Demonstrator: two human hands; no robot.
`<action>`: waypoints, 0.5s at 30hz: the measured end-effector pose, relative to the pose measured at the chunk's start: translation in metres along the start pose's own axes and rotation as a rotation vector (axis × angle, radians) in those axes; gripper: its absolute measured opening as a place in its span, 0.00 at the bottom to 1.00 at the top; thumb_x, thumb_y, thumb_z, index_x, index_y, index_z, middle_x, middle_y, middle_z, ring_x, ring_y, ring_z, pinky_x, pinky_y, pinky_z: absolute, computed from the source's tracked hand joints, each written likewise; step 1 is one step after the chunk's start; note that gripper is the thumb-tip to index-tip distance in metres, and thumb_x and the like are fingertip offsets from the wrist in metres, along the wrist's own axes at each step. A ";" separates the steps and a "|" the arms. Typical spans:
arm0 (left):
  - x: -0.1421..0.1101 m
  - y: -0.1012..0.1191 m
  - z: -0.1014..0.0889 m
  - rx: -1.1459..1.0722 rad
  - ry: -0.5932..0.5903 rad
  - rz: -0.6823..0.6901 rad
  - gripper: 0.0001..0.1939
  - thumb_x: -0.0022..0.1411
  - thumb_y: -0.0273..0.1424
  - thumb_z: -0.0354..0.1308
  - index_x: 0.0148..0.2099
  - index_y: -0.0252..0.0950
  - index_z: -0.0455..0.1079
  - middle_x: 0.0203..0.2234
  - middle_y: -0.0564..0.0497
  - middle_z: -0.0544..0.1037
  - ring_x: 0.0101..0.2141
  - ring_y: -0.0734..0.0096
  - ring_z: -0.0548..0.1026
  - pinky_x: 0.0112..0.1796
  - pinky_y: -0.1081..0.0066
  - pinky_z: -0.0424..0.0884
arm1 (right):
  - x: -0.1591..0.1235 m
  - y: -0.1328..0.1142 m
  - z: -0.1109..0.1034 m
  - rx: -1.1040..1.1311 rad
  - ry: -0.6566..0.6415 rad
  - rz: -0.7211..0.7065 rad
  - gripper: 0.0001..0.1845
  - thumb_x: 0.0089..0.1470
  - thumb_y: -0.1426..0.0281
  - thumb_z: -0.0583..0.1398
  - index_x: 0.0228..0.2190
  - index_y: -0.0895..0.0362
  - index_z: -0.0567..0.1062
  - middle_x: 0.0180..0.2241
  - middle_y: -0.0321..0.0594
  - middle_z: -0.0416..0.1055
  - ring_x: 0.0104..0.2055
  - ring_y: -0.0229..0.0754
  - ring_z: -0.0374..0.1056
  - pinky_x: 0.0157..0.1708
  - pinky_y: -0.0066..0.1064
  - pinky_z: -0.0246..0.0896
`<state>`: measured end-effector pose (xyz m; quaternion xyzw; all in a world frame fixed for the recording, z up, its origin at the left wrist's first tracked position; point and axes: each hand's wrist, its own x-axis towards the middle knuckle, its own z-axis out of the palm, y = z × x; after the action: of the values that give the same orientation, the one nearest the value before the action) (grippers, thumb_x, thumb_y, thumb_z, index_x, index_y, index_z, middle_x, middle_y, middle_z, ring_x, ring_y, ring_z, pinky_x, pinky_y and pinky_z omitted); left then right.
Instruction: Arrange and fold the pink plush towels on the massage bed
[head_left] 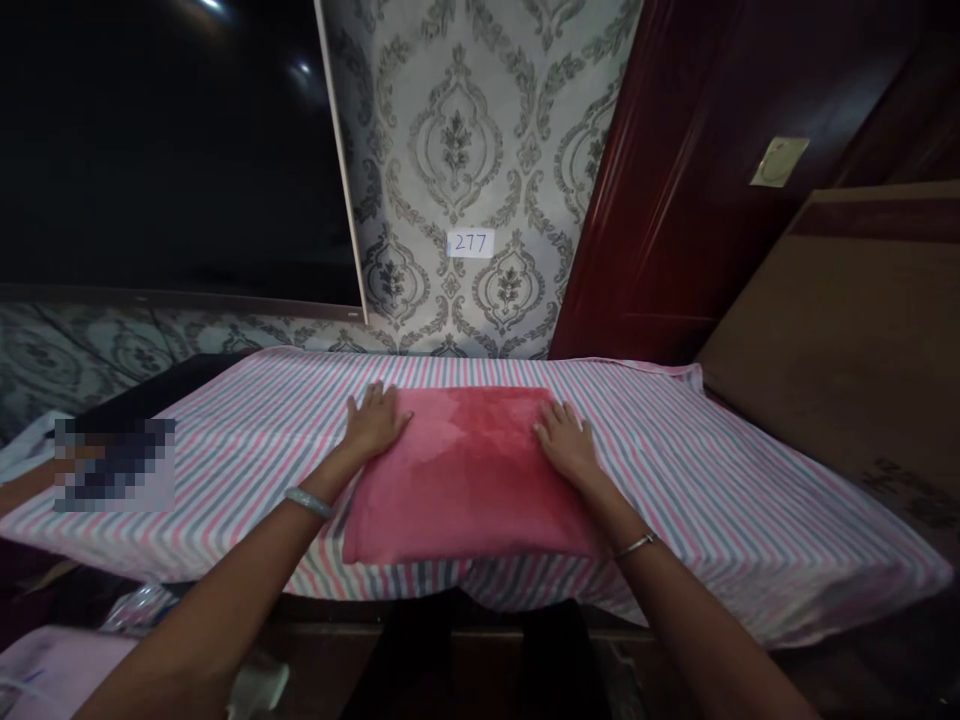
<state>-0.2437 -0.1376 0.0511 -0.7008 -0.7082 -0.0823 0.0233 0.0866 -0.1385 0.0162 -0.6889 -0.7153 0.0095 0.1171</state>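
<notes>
A folded pink-red cloth (pixel 465 480) lies flat in front of me, with darker, wet-looking patches at its middle and right. Its near edge reaches the front edge of the striped cover. My left hand (pixel 373 422) rests open on the cloth's far left corner, fingers spread. On the far right corner lies my right hand (pixel 568 440), also open with its palm down. Neither hand grips the fabric. A pale bangle is on my left wrist and a thin one on my right.
A striped cloth (pixel 255 450) covers the table. At the left edge another person's arm (pixel 30 485) reaches in beside a pixelated patch. A large screen (pixel 165 150) stands behind on the left, a cardboard box (pixel 847 330) on the right. The wall carries a "277" label (pixel 471 243).
</notes>
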 end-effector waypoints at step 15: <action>-0.058 0.075 0.058 -0.101 -0.037 0.389 0.35 0.70 0.49 0.48 0.73 0.42 0.52 0.72 0.36 0.49 0.71 0.39 0.43 0.65 0.34 0.44 | 0.080 -0.019 0.027 -0.025 -0.126 -0.356 0.31 0.69 0.55 0.46 0.69 0.47 0.55 0.71 0.41 0.49 0.73 0.53 0.43 0.68 0.54 0.40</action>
<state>-0.1636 -0.1856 -0.0082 -0.8261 -0.5548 -0.0989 -0.0095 0.0612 -0.0568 0.0053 -0.5511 -0.8317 0.0231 0.0635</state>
